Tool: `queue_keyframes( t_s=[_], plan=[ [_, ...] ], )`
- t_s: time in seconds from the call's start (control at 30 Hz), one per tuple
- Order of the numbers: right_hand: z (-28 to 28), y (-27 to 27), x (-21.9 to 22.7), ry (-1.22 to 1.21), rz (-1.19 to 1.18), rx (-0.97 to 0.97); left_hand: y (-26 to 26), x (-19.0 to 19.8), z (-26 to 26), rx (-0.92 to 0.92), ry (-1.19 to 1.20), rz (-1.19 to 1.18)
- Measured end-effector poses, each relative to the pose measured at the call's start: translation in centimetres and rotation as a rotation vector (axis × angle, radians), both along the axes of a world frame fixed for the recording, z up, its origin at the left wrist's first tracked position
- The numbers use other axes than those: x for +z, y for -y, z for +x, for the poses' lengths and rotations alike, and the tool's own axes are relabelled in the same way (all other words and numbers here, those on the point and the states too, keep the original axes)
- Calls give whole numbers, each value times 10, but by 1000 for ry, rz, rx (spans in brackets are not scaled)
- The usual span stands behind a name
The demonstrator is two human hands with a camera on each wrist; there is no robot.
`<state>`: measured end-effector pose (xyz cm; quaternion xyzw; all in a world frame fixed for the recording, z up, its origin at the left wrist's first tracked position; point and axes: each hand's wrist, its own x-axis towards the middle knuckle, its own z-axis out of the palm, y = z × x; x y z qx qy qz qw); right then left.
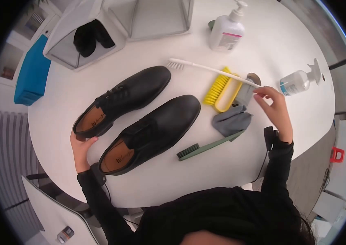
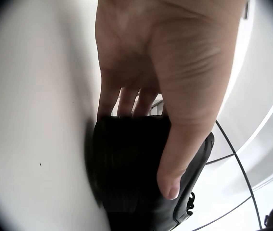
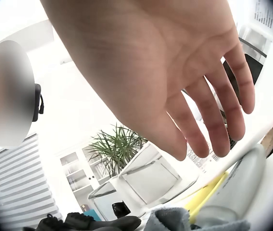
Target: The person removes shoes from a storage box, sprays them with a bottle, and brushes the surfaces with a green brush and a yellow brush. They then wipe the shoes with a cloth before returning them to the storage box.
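Note:
My left hand [image 1: 81,149] grips the heel of a black lace-up dress shoe [image 1: 138,90], the farther of two on the white table. In the left wrist view, thumb and fingers lie on opposite sides of the black heel [image 2: 131,163]. The second black shoe [image 1: 160,124] lies beside it, toe pointing up and right. My right hand [image 1: 274,107] hovers empty with fingers extended, near the handle end of a long white brush [image 1: 209,68]. Close to it lie a yellow brush [image 1: 218,92], a grey tube-like object [image 1: 244,93], a grey cloth [image 1: 232,121] and a green-handled brush [image 1: 209,147].
A pump bottle [image 1: 227,34] and a spray bottle [image 1: 297,83] stand toward the back right. White boxes with clear panels [image 1: 150,18] sit at the back, one with dark items inside. A blue box [image 1: 33,71] is at the left edge.

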<state>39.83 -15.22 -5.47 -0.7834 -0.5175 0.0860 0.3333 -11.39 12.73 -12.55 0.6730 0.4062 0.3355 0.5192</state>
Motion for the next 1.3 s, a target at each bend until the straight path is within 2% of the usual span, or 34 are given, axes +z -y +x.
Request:
queue_keyframes(
  t_s=[0.13,0.2,0.27,0.37,0.47,0.57,0.6,0.7,0.77,0.87,1.07,1.3],
  plan=[
    [0,-8,4,-64,-106,-24,5,3,2,5,-19,-14],
    [-2,-14,4,-9,-84,60,7,2,6,5,-1,-3],
    [-1,-20,6,57,-121,147,17,18,19,13,27,27],
    [2,-32,4,152,-137,263,25,27,21,97,25,205],
    [3,-44,-2,188,-103,419,33,30,7,192,60,326],
    [1,-56,-4,174,-199,480,38,24,-20,217,201,314],
    [-2,-59,-4,222,-196,488,43,21,-28,197,255,256],
    [-7,-66,-2,350,-211,510,45,11,-49,-166,336,62],
    [-6,-70,-3,413,-255,528,55,25,-29,-246,236,23],
    [-6,-75,-7,367,-286,521,70,45,-1,-296,91,-62],
    [-16,-82,-12,482,-303,486,69,45,10,-547,18,-171],
    [-19,-83,-7,567,-212,554,71,45,10,-572,-143,-221]
  ],
)
